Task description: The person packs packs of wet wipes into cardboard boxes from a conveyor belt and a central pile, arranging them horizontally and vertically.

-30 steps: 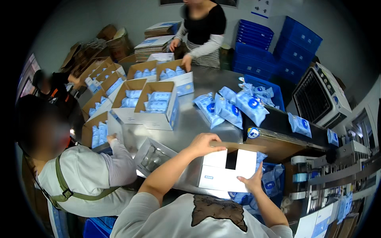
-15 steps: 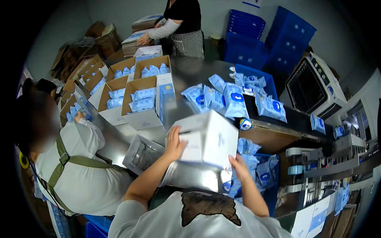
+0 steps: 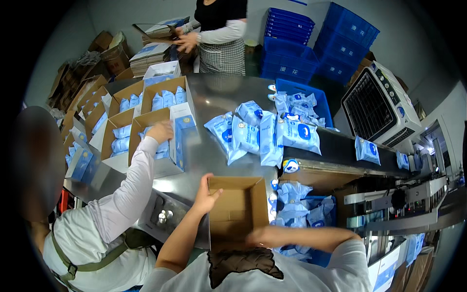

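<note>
An open cardboard box (image 3: 237, 190), white outside and brown inside, stands upright right in front of me with nothing in it. My left hand (image 3: 208, 195) grips the top of its left wall. Over the box's near edge is my right hand (image 3: 266, 237), smeared by motion, its fingers partly hidden. Beyond the box lie several light blue soft packs of wipes (image 3: 245, 137) on the metal table (image 3: 199, 155).
Filled boxes (image 3: 154, 117) stand at the left, where a co-worker's hand (image 3: 160, 131) reaches in. A conveyor (image 3: 340, 146) carries packs at the right. Blue crates (image 3: 333, 207) hold more packs. Across the table a person (image 3: 221, 36) handles flat cardboard.
The box has been turned from a tilted, raised position to standing open-side up. My right hand moved from its right side to the near edge. The co-worker's hand moved to a nearer box.
</note>
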### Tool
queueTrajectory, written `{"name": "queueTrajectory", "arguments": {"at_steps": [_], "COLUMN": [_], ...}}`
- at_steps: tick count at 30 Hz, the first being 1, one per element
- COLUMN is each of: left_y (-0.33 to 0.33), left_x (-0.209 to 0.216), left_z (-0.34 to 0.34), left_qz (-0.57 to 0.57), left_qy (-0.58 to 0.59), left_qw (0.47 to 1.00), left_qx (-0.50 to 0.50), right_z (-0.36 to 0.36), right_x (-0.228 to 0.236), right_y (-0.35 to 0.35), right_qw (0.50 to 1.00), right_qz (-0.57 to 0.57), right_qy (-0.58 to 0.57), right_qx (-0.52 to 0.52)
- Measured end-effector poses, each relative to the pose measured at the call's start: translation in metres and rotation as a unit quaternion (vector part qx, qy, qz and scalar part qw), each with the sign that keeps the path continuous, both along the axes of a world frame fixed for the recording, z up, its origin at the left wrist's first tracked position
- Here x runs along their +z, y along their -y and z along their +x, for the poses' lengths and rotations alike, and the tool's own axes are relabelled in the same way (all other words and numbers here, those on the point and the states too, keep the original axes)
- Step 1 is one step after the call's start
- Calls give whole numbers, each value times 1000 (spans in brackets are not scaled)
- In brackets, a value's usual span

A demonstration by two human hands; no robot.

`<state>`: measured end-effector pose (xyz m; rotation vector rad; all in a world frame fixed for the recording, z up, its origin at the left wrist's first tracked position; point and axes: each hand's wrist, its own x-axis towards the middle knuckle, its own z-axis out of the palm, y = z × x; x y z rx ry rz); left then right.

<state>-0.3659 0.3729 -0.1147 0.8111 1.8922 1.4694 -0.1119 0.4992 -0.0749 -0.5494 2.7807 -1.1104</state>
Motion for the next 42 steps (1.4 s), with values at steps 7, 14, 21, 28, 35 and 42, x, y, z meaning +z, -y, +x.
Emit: {"name": "queueTrajectory", "arguments": {"at_steps": [7,14,21,28,35,42], "left_y": [6,11,2,4,-5,-237], "left_x": [-32,-23,-19,2,37,24], "left_z": [-12,0,-13,-16,-12,-50], "left_qz": [-38,-72,-13,-115,-79,-167], "left_qy": [24,-35,-133,-63,-276,-548], "left_qw": [999,996,990,985,955,777], "left_qx": [21,40,-33,-109,-77,-259], "right_z": [-114,-142,-104,-104,-130,-120], "right_x": [28,48,48,-55,32,-26], "right_y": [-303,-271,-110,-5,-228,-299], "right_qw": [801,850,924,890,933,797], "right_qz": [455,-327,-158,135,93,302], "right_qy": [60,104,344,384,-27,83], "right_qx": [-384,-400,-44,205,-347,-517]}}
